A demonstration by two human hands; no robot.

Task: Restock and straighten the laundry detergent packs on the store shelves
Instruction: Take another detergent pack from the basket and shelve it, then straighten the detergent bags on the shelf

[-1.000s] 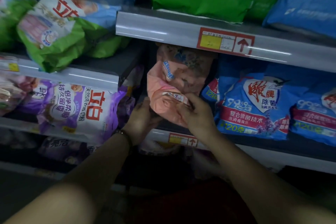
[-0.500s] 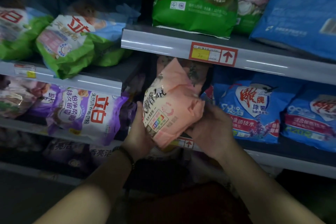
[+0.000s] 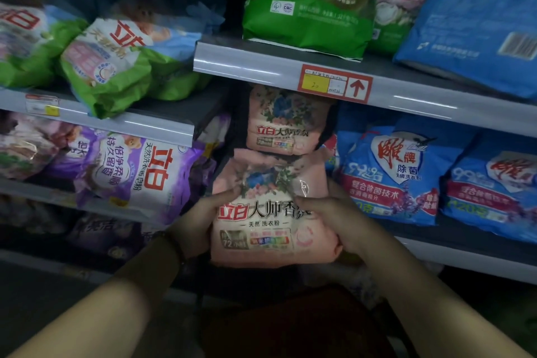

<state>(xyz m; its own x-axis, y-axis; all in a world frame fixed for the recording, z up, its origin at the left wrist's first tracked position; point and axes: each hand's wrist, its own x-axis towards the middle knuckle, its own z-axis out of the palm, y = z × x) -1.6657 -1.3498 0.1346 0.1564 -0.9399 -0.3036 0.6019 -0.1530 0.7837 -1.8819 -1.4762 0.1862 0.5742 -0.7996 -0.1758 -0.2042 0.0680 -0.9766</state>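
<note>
A pink detergent pack (image 3: pixel 270 212) faces me label-forward at the front edge of the middle shelf (image 3: pixel 465 256). My left hand (image 3: pixel 200 221) grips its left side, thumb curled over the front. On the pack's right side my right hand (image 3: pixel 334 215) holds it the same way. Directly behind it a second pink pack (image 3: pixel 287 122) stands upright deeper in the shelf.
Blue packs (image 3: pixel 389 174) fill the shelf to the right. Purple packs (image 3: pixel 133 171) lie on the lower left shelf, green packs (image 3: pixel 116 61) above them. A green pack (image 3: pixel 311 3) and a big blue bag (image 3: pixel 479 14) sit above the price-tag rail (image 3: pixel 337 84).
The pink pack has been turned from crumpled and tilted to label-forward and brought down toward the shelf's front edge. Both hands shifted to its sides. The second pink pack behind has come into sight.
</note>
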